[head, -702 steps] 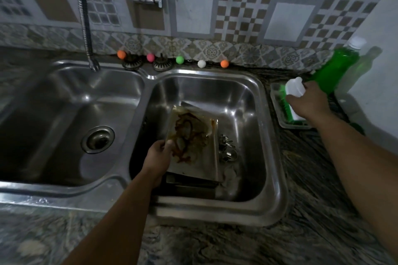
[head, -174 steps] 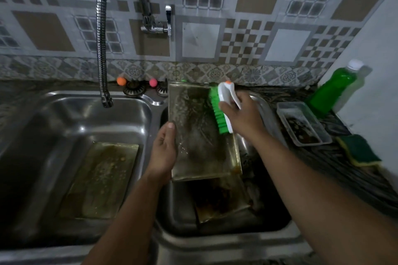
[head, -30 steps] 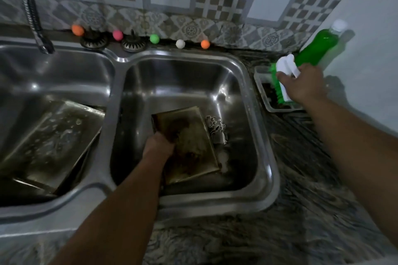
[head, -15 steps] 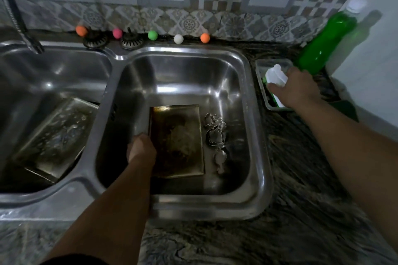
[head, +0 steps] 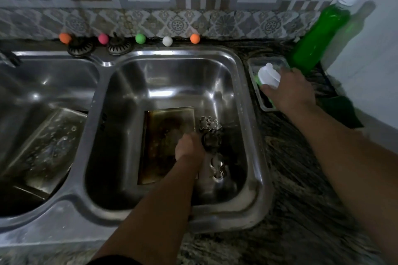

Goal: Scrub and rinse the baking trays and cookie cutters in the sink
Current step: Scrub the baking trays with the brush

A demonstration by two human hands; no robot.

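Observation:
A dirty baking tray (head: 165, 127) lies flat on the floor of the right sink basin (head: 241, 84). Three metal cookie cutters (head: 212, 141) lie in a row just to its right. My left hand (head: 189, 146) reaches down over the tray's right edge and touches the middle cutter; its fingers are hidden under the hand. Wet trays (head: 49, 142) lean in the left basin. My right hand (head: 290, 90) grips the white-handled scrub brush (head: 269, 74), whose green bristles sit down in a clear plastic container (head: 253, 64) on the counter.
A green soap bottle (head: 316, 36) stands behind the container, with a dark green sponge (head: 342, 109) to its right by the wall. Several coloured balls (head: 140, 38) and two strainers (head: 119, 45) line the back ledge. The faucet hose end (head: 8, 59) hangs at far left.
My left hand let go of the tray's left edge and moved right to the cookie cutters; the tray now lies flat. My right hand lowered the brush into the container.

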